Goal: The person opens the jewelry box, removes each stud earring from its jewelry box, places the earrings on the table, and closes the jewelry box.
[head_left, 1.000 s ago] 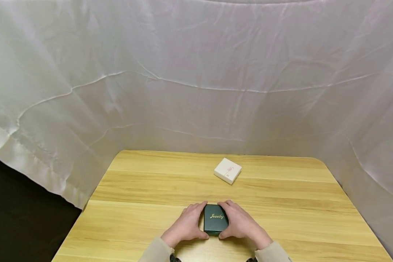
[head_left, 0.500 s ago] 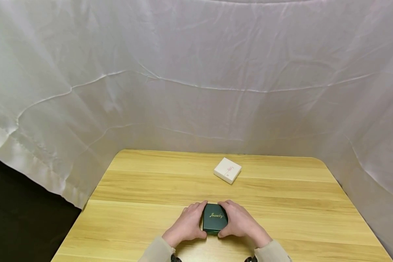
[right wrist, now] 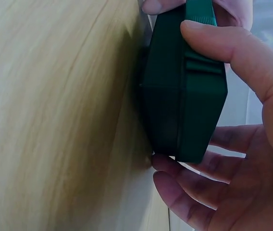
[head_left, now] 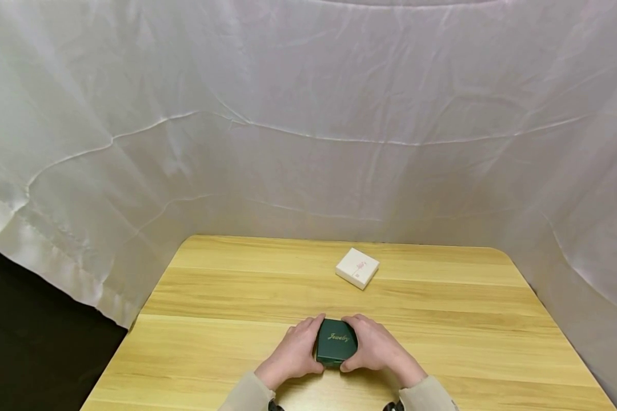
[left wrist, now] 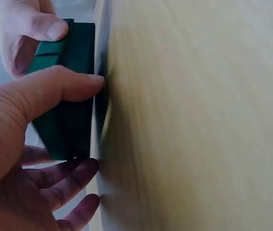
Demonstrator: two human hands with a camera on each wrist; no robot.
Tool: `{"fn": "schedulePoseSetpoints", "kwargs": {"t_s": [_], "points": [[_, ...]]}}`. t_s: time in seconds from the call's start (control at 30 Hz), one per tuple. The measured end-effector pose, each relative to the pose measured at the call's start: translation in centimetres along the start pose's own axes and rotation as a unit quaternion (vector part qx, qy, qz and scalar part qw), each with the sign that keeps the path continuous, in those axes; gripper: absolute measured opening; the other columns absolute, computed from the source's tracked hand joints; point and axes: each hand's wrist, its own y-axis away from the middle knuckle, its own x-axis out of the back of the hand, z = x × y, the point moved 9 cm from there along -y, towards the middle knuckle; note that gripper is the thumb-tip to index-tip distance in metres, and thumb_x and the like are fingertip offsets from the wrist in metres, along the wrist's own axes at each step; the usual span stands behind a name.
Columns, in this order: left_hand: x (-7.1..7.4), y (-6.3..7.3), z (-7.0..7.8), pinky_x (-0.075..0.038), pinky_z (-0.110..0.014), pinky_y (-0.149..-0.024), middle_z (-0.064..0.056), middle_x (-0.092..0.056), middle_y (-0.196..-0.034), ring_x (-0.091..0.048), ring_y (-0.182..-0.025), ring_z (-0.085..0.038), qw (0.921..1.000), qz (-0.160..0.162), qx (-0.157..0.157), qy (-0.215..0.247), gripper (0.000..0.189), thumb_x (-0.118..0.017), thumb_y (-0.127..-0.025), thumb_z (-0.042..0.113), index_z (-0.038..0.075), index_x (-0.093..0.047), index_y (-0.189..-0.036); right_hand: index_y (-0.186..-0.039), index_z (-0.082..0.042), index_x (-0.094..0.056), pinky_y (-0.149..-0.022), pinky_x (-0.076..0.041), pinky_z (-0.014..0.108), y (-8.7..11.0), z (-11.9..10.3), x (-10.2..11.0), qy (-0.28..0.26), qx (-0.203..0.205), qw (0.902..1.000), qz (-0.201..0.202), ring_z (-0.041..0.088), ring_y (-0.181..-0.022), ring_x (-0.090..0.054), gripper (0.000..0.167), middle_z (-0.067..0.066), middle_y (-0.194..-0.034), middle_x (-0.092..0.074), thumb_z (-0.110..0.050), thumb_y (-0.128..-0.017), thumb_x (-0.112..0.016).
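A small dark green jewelry box (head_left: 334,343), with "Jewelry" in gold script on its lid, sits on the wooden table between both hands. My left hand (head_left: 294,349) holds its left side, thumb at the near face and fingers toward the far corner. From the right, my right hand (head_left: 376,349) grips the box; in the right wrist view its thumb (right wrist: 213,41) presses the front edge of the lid. The left wrist view shows the left thumb (left wrist: 62,86) across the front of the box, low near the tabletop. The lid looks closed; the inside is hidden.
A flat white box (head_left: 357,267) with pink print lies farther back on the wooden table (head_left: 226,297). Pale cloth curtains (head_left: 308,171) enclose the table's back and sides. Something dark (head_left: 41,342) is beyond its left edge.
The jewelry box has shifted slightly left and turned a little, and its lettering has moved left with it. The right thumb has edged left. The white box stays in place.
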Motion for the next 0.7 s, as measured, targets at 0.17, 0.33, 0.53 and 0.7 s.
{"fn": "schedulePoseSetpoints", "kwargs": {"t_s": [0.17, 0.33, 0.53, 0.7], "points": [[0.22, 0.15, 0.16, -0.043, -0.042, -0.095, -0.008, -0.056, -0.129, -0.053, -0.117, -0.022, 0.9999, -0.012, -0.005, 0.003, 0.103, -0.089, -0.062, 0.018, 0.000, -0.036, -0.148, -0.131, 0.000, -0.055, -0.082, -0.049, 0.043, 0.18, -0.12, -0.01, 0.007, 0.005, 1.0000, 0.001, 0.021, -0.095, -0.057, 0.089, 0.004, -0.113, -0.059, -0.032, -0.057, -0.092], [0.33, 0.10, 0.17, -0.043, -0.042, -0.095, -0.008, -0.056, -0.128, -0.053, -0.116, -0.021, 0.9999, -0.013, 0.000, 0.003, 0.102, -0.090, -0.061, 0.018, 0.001, -0.038, -0.147, -0.131, 0.001, -0.054, -0.082, -0.049, 0.043, 0.16, -0.16, -0.12, 0.014, 0.008, 0.9999, -0.001, 0.020, -0.095, -0.057, 0.090, 0.003, -0.112, -0.059, -0.033, -0.057, -0.092], [0.04, -0.08, 0.02, -0.043, -0.040, -0.093, -0.009, -0.056, -0.129, -0.054, -0.115, -0.023, 0.9999, -0.010, 0.007, -0.005, 0.103, -0.091, -0.059, 0.019, 0.003, -0.039, -0.146, -0.130, -0.001, -0.056, -0.081, -0.049, 0.043, 0.03, 0.06, -0.07, 0.013, 0.007, 0.9999, 0.000, 0.020, -0.095, -0.058, 0.090, 0.003, -0.112, -0.060, -0.034, -0.054, -0.092], [-0.04, -0.24, 0.03, -0.043, -0.039, -0.091, -0.009, -0.056, -0.128, -0.054, -0.115, -0.025, 0.9999, -0.008, 0.010, -0.011, 0.105, -0.092, -0.058, 0.019, 0.004, -0.038, -0.147, -0.129, -0.002, -0.058, -0.080, -0.049, 0.043, -0.04, 0.28, 0.15, 0.012, 0.008, 0.9999, 0.009, 0.020, -0.094, -0.058, 0.089, 0.004, -0.112, -0.061, -0.034, -0.053, -0.093]]}}
